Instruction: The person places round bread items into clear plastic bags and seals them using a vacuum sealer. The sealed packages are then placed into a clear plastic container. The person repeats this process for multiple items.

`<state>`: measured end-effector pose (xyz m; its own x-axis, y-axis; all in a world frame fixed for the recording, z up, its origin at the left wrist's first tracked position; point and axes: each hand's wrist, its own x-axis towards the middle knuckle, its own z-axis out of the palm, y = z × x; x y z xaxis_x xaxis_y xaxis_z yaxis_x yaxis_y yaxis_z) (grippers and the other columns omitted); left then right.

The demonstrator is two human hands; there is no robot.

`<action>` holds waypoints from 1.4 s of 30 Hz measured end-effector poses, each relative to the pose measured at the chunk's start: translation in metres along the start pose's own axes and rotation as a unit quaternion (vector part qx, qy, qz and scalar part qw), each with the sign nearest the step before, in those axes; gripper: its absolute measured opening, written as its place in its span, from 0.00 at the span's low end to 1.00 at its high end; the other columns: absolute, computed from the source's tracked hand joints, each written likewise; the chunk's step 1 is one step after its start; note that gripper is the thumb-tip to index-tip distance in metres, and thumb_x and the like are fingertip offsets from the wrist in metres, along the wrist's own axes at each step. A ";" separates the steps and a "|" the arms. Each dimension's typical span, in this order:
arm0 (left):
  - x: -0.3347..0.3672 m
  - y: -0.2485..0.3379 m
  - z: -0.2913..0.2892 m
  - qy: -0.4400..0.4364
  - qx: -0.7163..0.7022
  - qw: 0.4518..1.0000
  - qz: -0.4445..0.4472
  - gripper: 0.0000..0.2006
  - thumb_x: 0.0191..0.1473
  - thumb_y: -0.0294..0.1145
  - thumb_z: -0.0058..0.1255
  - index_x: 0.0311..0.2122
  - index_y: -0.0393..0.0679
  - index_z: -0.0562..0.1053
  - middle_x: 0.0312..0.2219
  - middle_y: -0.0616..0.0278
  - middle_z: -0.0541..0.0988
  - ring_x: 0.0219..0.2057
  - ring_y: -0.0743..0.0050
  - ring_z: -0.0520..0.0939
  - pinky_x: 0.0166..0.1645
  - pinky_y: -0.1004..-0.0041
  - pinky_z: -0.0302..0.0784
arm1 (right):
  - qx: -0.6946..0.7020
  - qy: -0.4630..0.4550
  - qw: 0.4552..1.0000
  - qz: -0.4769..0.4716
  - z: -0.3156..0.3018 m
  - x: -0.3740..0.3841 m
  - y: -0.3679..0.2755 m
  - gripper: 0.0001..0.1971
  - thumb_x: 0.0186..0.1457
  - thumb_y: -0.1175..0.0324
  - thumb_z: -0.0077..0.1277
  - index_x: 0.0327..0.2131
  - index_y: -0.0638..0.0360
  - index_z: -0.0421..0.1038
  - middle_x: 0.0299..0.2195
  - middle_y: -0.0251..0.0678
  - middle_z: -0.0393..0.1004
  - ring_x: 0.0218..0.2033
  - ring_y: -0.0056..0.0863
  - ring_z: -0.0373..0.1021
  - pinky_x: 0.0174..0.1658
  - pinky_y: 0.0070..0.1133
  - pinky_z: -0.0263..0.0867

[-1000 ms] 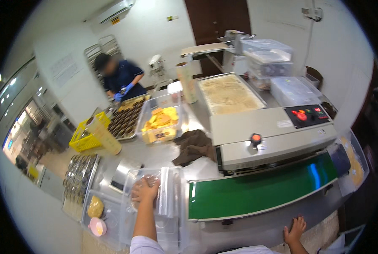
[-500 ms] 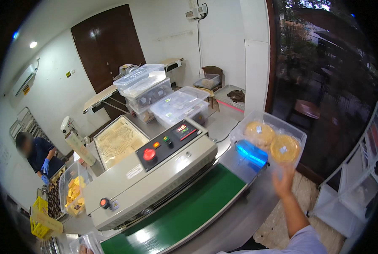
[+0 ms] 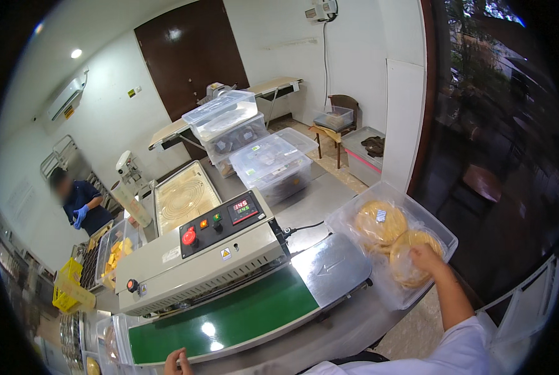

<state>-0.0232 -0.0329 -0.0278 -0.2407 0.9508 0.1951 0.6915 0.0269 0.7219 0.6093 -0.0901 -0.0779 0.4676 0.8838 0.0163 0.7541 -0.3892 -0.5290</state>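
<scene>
My right hand [image 3: 424, 257] reaches into a clear plastic tub [image 3: 447, 232] right of the sealing machine, its fingers closed on a bagged yellow-brown disc [image 3: 407, 272]. Behind it lies another bagged round disc [image 3: 379, 220] with a small pale label. Only the fingers of my left hand [image 3: 178, 362] show, at the lower edge of the picture. They are loosely apart by the front rim of the green conveyor belt [image 3: 242, 322], with nothing seen in them. Along the belt's far side stands the beige band sealer [image 3: 198, 265], its display lit.
A shiny metal plate [image 3: 334, 269] ends the belt beside the tub. Stacked lidded bins [image 3: 273, 164] and a large tray [image 3: 186, 194] stand behind the machine. At left are a bin of yellow pieces [image 3: 120, 250], a yellow basket [image 3: 68, 284] and a person with blue gloves [image 3: 79, 215].
My right hand has moved from the tub's near edge onto the nearer disc. My left hand has shifted right, away from the clear container. The view has turned left, and blue glare has left the plate.
</scene>
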 end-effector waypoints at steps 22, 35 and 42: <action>-0.096 0.117 0.130 -0.360 -0.355 0.863 0.013 0.18 0.42 0.20 0.53 0.42 0.38 0.67 0.29 0.65 0.76 0.30 0.84 0.75 0.37 0.82 0.70 | 0.118 0.017 0.789 -0.602 -0.009 -0.108 -0.234 0.21 0.34 0.60 0.59 0.36 0.52 0.69 0.37 0.35 0.64 0.40 0.38 0.59 0.43 0.31 0.57; -0.052 0.147 0.041 -0.425 -0.074 0.723 0.540 0.11 0.42 0.35 0.56 0.28 0.42 0.69 0.26 0.62 0.70 0.32 0.63 0.70 0.43 0.61 0.64 | 0.213 -0.195 0.697 -0.656 0.025 -0.145 -0.271 0.11 0.47 0.64 0.48 0.18 0.58 0.63 0.26 0.38 0.66 0.29 0.36 0.63 0.32 0.30 0.59; -0.040 0.149 0.001 -0.522 -0.257 0.601 0.548 0.04 0.47 0.27 0.49 0.26 0.39 0.68 0.27 0.57 0.72 0.30 0.59 0.73 0.44 0.60 0.65 | 0.036 -0.512 0.706 -0.489 0.011 -0.149 -0.271 0.10 0.48 0.59 0.48 0.25 0.55 0.66 0.24 0.43 0.69 0.25 0.42 0.67 0.29 0.33 0.62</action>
<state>0.0902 -0.0667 0.0713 0.9115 -0.0072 0.4113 -0.3217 -0.6356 0.7018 0.3305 -0.1131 0.0539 -0.8656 0.4596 -0.1987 0.4433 0.5188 -0.7310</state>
